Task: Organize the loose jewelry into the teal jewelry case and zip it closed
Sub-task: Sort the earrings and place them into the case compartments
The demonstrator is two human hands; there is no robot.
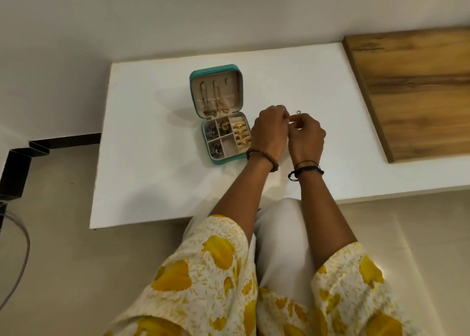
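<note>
Matt white table (157, 157), grained wood board (412, 94), gold metal rings (241, 133), printed cloth sleeves (203, 272)

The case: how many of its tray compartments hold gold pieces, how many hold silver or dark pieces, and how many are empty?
Tray of the case:
Gold rings slot: 1
Gold and dark piece: 1
Silver or dark pieces: 2
Empty compartment: 1
Total: 5

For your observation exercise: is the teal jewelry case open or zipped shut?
Open: the teal jewelry case has its lid back, compartments and hanging chains exposed.
</note>
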